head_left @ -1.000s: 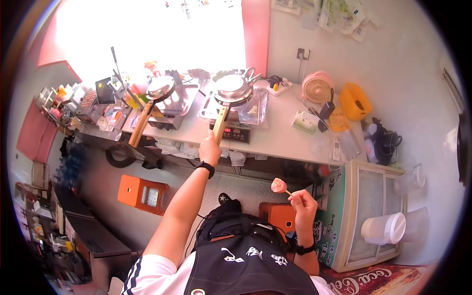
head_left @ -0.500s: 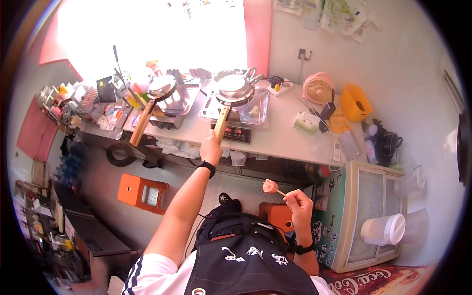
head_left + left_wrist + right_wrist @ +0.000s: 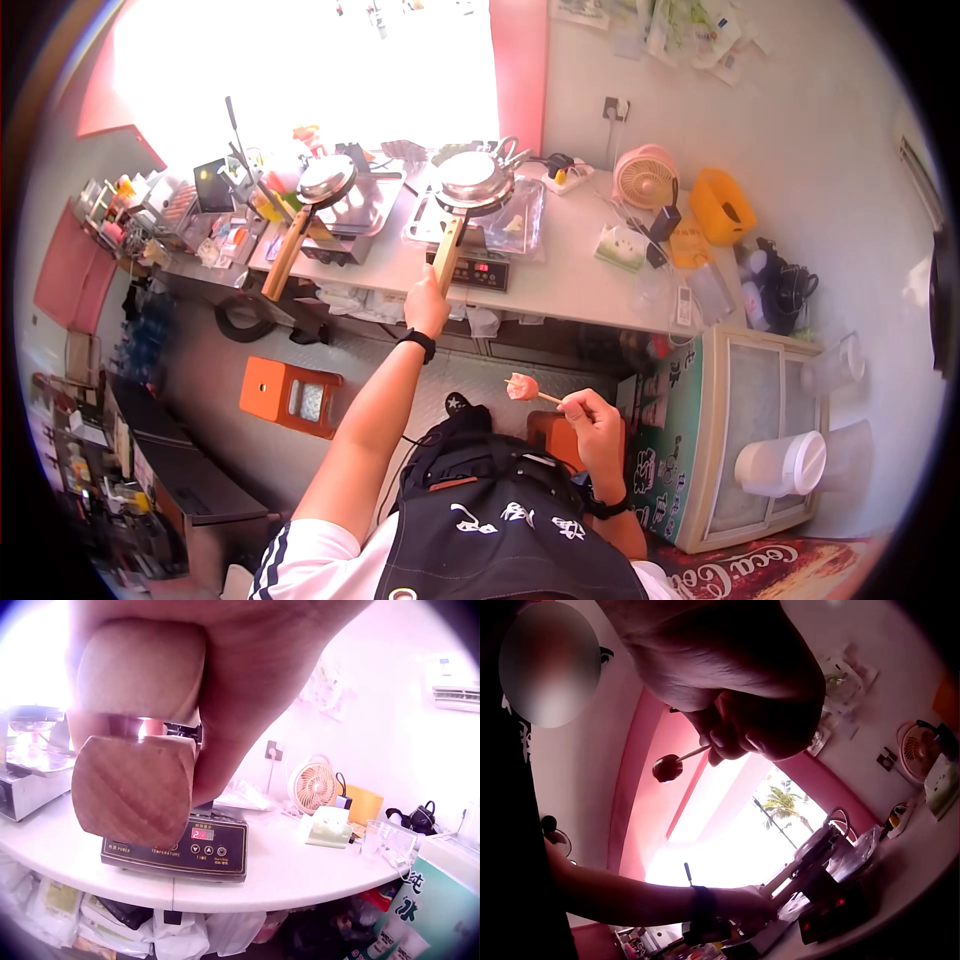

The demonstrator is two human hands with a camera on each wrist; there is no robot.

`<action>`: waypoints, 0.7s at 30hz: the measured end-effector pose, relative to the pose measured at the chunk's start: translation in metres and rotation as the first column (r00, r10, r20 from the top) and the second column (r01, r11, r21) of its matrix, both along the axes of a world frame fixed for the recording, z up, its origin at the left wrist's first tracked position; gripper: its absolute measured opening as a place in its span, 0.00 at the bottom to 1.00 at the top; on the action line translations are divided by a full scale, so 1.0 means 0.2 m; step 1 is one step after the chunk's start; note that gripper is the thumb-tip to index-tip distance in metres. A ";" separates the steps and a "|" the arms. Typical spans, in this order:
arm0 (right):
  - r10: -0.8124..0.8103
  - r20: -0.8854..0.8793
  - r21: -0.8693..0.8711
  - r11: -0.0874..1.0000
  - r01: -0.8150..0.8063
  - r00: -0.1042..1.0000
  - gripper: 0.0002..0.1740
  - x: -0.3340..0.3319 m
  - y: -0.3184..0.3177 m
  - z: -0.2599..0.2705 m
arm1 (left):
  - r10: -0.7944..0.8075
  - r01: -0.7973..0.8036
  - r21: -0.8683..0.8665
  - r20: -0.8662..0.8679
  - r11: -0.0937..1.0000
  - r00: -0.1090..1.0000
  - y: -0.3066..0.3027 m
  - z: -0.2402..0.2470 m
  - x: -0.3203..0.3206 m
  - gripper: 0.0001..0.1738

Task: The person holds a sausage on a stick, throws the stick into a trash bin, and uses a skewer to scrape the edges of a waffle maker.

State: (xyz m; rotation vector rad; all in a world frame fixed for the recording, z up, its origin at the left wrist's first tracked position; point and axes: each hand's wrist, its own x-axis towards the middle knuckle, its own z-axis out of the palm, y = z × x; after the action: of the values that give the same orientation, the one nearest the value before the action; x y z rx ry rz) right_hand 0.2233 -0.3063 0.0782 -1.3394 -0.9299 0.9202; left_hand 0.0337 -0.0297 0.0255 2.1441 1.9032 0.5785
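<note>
In the head view my left hand point(image 3: 427, 305) grips the paired wooden handles point(image 3: 450, 242) of a round, silver, hinged pan point(image 3: 472, 176). The pan sits over a dark induction-type cooker point(image 3: 172, 856) with red lit digits. From the left wrist, the handle ends point(image 3: 133, 789) show one above the other, with a narrow gap between. My right hand point(image 3: 597, 432) pinches a thin wooden stick point(image 3: 549, 398) between thumb and fingers, above the floor in front of my apron. On its far end is a pinkish, rounded piece of food point(image 3: 521, 387), with the stick's tip poking through.
A second round pan point(image 3: 327, 178) with a wooden handle stands left on the counter point(image 3: 590, 285). A pink fan point(image 3: 645, 178), tissue pack point(image 3: 621, 248) and yellow bin point(image 3: 724, 207) are at the right. A glass-topped freezer point(image 3: 760, 400) stands beside me; an orange stool point(image 3: 290, 394) is on the floor.
My right hand has moved a little left and lower, bringing the stick and its food piece leftward. The left hand keeps its grip on the pan handles.
</note>
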 end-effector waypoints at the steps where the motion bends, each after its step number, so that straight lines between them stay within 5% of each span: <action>1: -0.003 0.047 0.024 1.000 0.002 0.999 0.10 -0.01 0.01 -0.01 | -0.005 0.005 -0.006 -0.002 1.000 1.000 0.00 0.01 -0.01 0.25; 21: 0.012 0.084 0.024 1.000 -0.014 0.996 0.10 -0.06 0.01 -0.03 | -0.014 0.014 -0.008 -0.006 1.000 1.000 0.02 -0.03 0.00 0.25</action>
State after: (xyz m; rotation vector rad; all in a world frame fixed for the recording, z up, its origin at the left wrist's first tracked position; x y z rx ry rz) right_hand 0.2121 -0.3046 0.0719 -1.3609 -1.0118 0.8651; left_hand 0.0329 -0.0256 0.0191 2.1546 1.8892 0.5621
